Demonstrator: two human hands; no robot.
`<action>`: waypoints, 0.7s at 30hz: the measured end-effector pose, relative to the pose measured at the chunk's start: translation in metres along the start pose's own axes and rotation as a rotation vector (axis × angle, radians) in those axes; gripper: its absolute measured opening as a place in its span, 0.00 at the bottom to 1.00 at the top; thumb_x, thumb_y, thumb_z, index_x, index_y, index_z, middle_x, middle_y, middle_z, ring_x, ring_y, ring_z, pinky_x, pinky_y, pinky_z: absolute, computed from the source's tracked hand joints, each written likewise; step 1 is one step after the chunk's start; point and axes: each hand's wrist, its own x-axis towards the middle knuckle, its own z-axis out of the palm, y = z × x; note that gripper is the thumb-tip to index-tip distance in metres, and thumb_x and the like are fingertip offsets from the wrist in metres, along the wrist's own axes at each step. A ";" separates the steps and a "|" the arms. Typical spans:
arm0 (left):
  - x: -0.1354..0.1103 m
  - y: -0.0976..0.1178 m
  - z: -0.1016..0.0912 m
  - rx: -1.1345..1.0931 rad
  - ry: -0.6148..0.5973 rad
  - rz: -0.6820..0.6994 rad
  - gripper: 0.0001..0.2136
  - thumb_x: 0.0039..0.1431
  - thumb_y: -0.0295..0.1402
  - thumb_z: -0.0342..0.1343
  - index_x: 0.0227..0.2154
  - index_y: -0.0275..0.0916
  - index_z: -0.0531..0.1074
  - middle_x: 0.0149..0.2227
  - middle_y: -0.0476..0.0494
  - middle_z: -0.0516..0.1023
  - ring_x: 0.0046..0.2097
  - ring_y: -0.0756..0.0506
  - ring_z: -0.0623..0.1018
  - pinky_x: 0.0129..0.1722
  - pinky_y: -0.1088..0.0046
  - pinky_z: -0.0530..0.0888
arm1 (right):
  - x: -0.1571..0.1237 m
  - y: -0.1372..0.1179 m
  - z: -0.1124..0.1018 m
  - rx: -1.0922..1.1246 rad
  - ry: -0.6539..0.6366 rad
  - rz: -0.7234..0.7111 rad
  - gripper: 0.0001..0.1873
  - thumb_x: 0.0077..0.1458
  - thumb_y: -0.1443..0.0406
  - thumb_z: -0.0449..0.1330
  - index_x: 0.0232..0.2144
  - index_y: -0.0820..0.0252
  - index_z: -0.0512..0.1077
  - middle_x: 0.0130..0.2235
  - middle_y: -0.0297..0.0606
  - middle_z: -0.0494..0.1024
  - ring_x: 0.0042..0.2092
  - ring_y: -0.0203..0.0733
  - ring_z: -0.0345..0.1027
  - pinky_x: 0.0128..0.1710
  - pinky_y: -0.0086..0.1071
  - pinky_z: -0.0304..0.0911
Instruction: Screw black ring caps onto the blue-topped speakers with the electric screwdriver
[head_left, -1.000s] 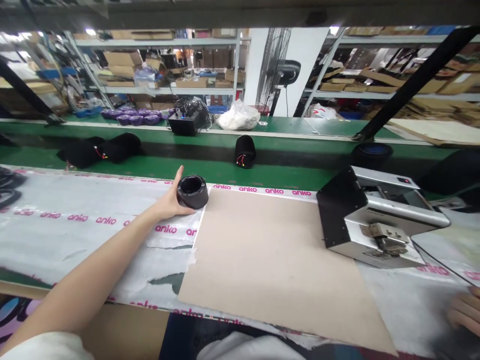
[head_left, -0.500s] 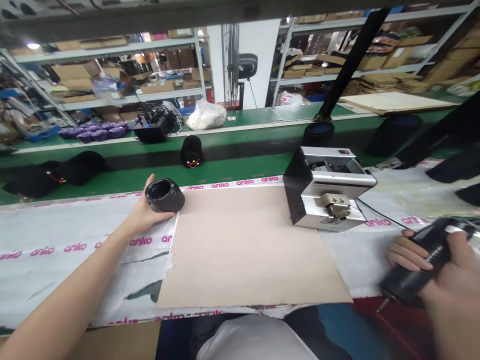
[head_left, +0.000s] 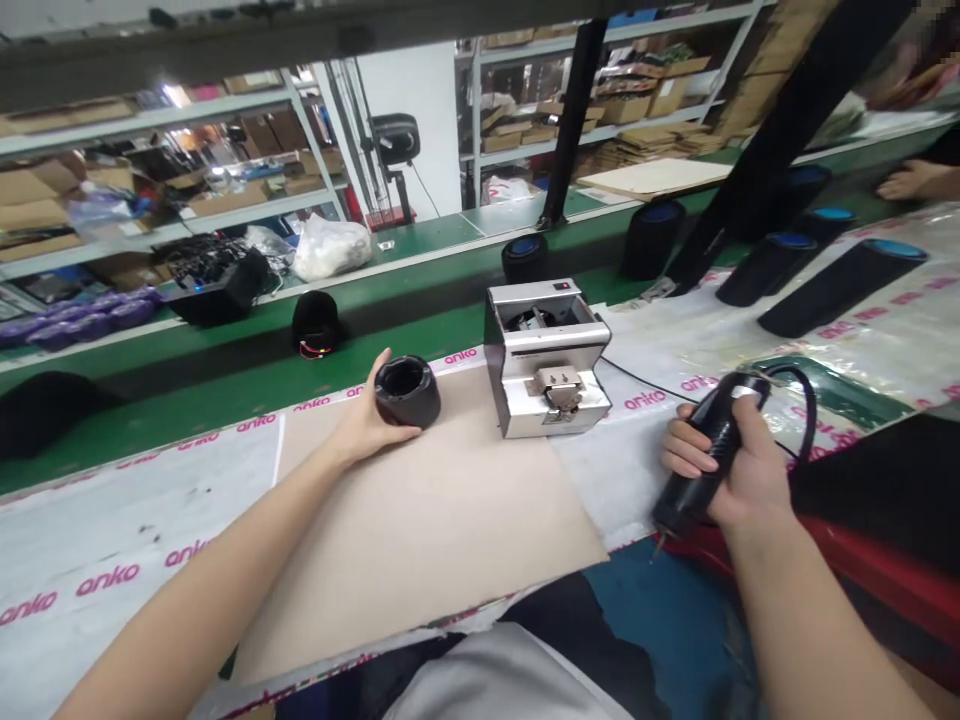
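Note:
My left hand [head_left: 375,415] is wrapped round a black cylindrical housing [head_left: 409,395] with an open, hollow top, over the far part of a beige cardboard sheet [head_left: 420,510]. Gripped in my right hand [head_left: 739,455] is a black electric screwdriver [head_left: 709,450], tilted so its thin bit points down near the table's front edge. A cord loops from its upper end. Between the two hands stands a silver and black screw feeder [head_left: 551,365], apart from both.
On the green belt [head_left: 420,310] sits a black fabric-covered piece [head_left: 315,322] with coloured wires. Several black cylinders with blue tops [head_left: 844,285] lie or stand at right. A black post [head_left: 574,125] rises behind the feeder. Another person's hand [head_left: 919,182] shows at far right.
The view has turned to the right. My left hand has brought the housing farther over the cardboard, closer to the feeder. My right hand still grips the screwdriver, now nearer the feeder.

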 end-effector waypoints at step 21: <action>-0.001 0.022 0.080 -0.054 -0.023 0.050 0.72 0.46 0.44 0.82 0.82 0.48 0.34 0.80 0.26 0.58 0.80 0.22 0.60 0.79 0.34 0.52 | -0.001 -0.003 -0.017 0.073 0.000 0.081 0.34 0.32 0.48 0.86 0.33 0.60 0.77 0.20 0.24 0.61 0.16 0.24 0.51 0.13 0.23 0.60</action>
